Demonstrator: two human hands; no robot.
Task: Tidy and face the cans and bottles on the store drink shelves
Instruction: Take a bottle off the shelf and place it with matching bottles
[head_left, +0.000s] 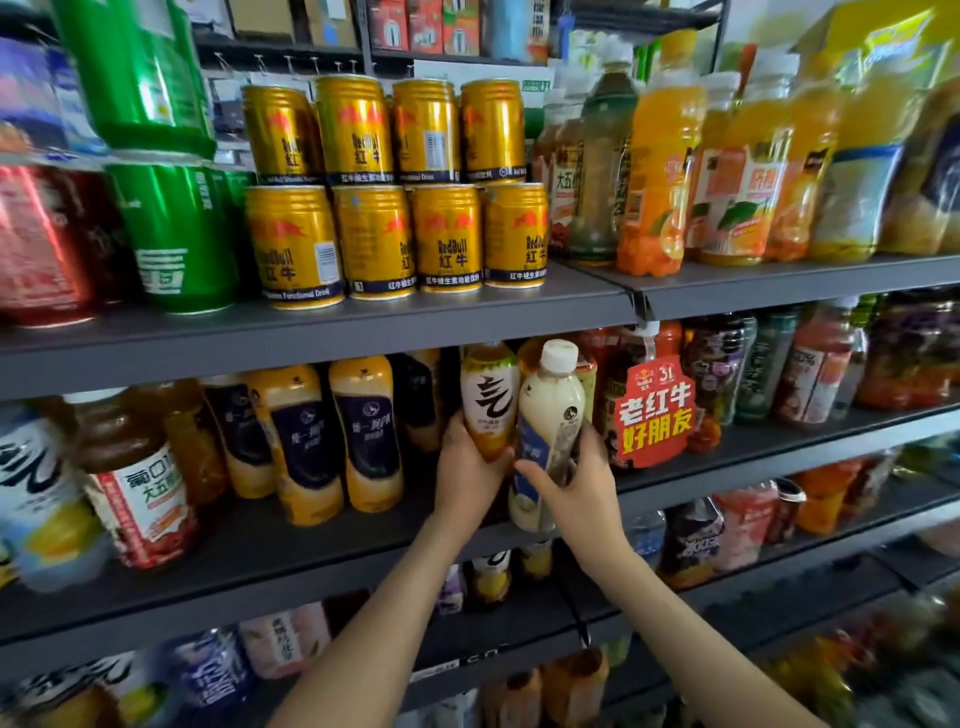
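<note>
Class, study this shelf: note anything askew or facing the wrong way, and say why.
The upper gold can shows its barcode and the lower gold can hides its logo, unlike their neighbours. The white-capped bottle in the right hand is tilted, label turned aside; the left hand grips a yellow bottle.

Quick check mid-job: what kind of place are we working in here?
Likely a small shop's drink aisle: grey metal shelves, gold cans stacked two high, and a red promo tag hanging from a shelf edge.
</note>
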